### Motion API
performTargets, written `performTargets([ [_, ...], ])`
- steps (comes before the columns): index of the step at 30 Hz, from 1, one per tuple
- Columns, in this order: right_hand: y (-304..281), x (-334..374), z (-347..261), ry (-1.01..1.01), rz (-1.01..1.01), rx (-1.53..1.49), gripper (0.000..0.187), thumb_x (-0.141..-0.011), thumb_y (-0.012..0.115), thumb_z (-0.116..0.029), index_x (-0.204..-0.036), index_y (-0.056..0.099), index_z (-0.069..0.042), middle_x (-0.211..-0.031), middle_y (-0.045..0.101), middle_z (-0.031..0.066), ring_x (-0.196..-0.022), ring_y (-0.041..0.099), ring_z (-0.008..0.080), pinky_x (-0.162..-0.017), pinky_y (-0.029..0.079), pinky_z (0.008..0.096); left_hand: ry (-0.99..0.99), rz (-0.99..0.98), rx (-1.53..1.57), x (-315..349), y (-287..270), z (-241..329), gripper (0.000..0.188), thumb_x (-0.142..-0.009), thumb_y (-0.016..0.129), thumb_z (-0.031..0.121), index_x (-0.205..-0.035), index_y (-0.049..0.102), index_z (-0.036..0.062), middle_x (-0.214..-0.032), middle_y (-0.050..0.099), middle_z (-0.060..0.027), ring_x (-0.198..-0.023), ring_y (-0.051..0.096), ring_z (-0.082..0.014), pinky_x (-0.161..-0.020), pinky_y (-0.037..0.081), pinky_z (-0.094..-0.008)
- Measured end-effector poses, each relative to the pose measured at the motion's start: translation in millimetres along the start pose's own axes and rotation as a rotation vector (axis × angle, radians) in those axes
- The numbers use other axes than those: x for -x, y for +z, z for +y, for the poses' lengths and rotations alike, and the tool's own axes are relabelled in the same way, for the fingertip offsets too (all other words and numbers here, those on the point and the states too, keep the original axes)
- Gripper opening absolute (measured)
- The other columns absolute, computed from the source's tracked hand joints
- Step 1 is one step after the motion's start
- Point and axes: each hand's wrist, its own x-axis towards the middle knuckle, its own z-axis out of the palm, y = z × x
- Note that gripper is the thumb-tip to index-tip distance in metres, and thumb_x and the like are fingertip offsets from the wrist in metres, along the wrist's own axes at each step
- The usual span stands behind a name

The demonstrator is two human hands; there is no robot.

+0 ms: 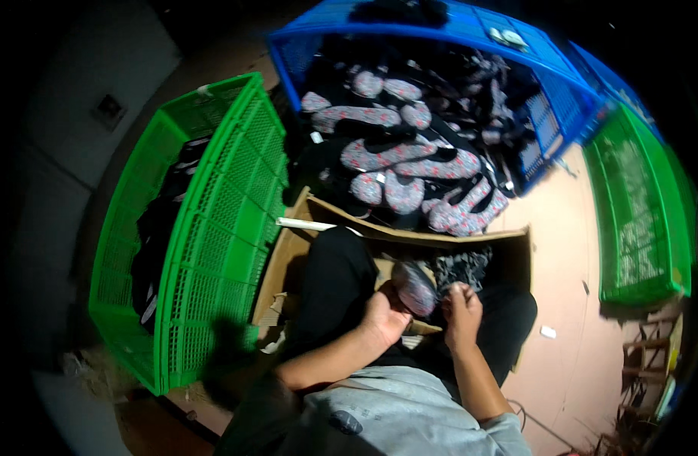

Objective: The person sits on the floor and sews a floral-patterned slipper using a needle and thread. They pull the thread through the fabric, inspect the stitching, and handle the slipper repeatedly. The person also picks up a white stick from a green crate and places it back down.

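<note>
My left hand (385,318) is closed around a dark shoe (414,289) with a pinkish, patterned surface, blurred by motion. It is held over an open cardboard box (525,262) between my knees. Just right of the shoe, my right hand (463,308) has its fingers pinched together; whatever is between them is too small to make out. Beyond the box lies a heap of black shoes with grey-and-red patterned soles (379,154), spilling from a blue crate (410,34) tipped toward me. Dark scraps (463,267) lie inside the box.
A tall green crate (227,220) with dark items stands close on my left. Another green crate (637,220) stands at the right. A white stick (307,224) lies across the box's left corner. A small white piece (548,332) is on the floor to the right.
</note>
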Motion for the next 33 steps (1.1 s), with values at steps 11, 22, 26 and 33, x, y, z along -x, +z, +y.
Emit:
performTargets([
  [11, 16, -3, -57, -0.362, -0.229, 0.567, 0.027, -0.088, 0.069, -0.010, -0.111, 0.059, 0.000, -0.094, 0.061, 0.0039, -0.086, 0.055, 0.0120, -0.081, 0.046, 0.0253, 0.379, 0.200, -0.308, -5, 15, -28, 0.039, -0.094, 0.062, 0.034, -0.123, 0.053, 0.0097, -0.098, 0.060, -0.0014, -0.088, 0.057, -0.0115, -0.079, 0.048, -0.0278],
  [22, 6, 51, 3, -0.299, -0.306, 0.403, 0.040, -0.088, 0.071, -0.018, -0.120, 0.056, 0.000, -0.111, 0.061, 0.0101, -0.103, 0.056, 0.0181, -0.094, 0.044, 0.0316, 0.249, 0.065, -0.532, 67, 9, 18, 0.014, -0.094, 0.065, 0.017, -0.097, 0.055, 0.0087, -0.092, 0.062, -0.0037, -0.082, 0.062, -0.0126, -0.072, 0.052, -0.0304],
  [26, 7, 66, 25, -0.496, -0.491, 0.527, 0.040, -0.086, 0.072, -0.015, -0.121, 0.057, -0.001, -0.109, 0.066, 0.0172, -0.099, 0.065, 0.0276, -0.089, 0.050, 0.0361, 0.154, 0.068, -0.583, 94, -13, 39, 0.025, -0.088, 0.073, 0.020, -0.095, 0.053, 0.0064, -0.090, 0.055, -0.0039, -0.083, 0.055, -0.0109, -0.073, 0.047, -0.0284],
  [33, 19, 74, 35, -0.482, -0.629, 0.657, 0.037, -0.086, 0.071, -0.016, -0.118, 0.058, -0.003, -0.091, 0.069, 0.0188, -0.078, 0.071, 0.0299, -0.068, 0.055, 0.0347, 0.365, 0.027, -0.821, 104, -29, 52, 0.018, -0.087, 0.070, 0.005, -0.095, 0.054, 0.0033, -0.085, 0.058, -0.0007, -0.077, 0.055, -0.0062, -0.070, 0.046, -0.0235],
])
